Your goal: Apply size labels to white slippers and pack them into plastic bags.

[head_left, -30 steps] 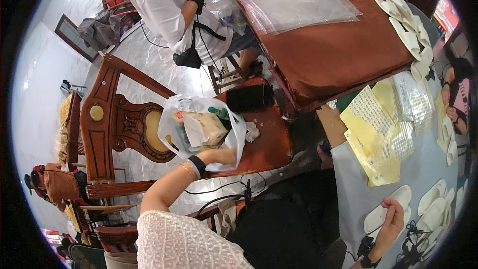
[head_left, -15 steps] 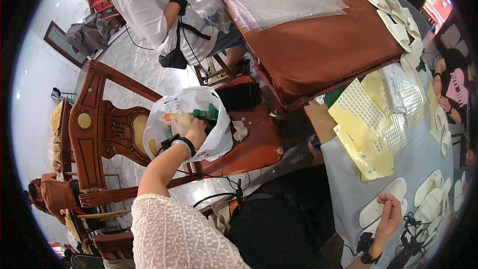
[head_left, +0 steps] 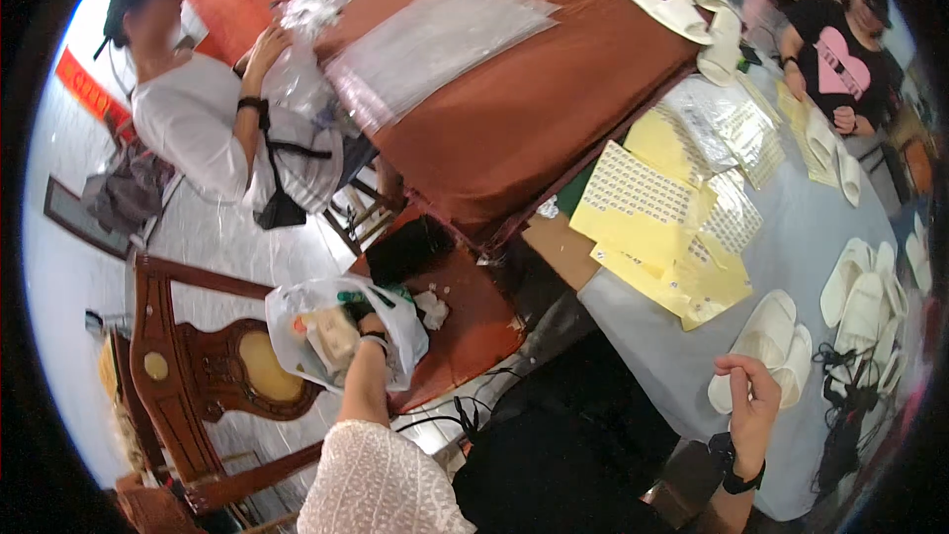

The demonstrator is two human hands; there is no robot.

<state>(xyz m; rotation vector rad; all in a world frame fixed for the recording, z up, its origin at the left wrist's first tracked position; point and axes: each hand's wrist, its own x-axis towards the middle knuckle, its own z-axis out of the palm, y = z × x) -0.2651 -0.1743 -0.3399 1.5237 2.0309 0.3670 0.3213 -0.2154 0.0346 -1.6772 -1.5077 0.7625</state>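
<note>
My left hand (head_left: 373, 325) reaches down into a white plastic bag (head_left: 400, 321) on the chair seat; its fingers are hidden inside. Beside the hand in the bag are a beige package (head_left: 332, 336) and something green (head_left: 351, 297). My right hand (head_left: 753, 400) hovers over the grey table, fingers loosely bent and apart, holding nothing. Next to it lies a pair of white slippers (head_left: 759, 336).
The carved wooden chair (head_left: 178, 376) also bears a black object (head_left: 408, 247) and crumpled tissue (head_left: 432, 310). Yellow sticker sheets (head_left: 633, 193) and more slippers (head_left: 860, 297) cover parts of the grey table (head_left: 633, 311). Plastic sleeves (head_left: 445, 40) lie on the brown-covered table (head_left: 465, 158). Two people sit nearby.
The view has swung, and more of both people shows. My left hand is deeper in the bag, its fingers now hidden. My right hand stays near the slippers.
</note>
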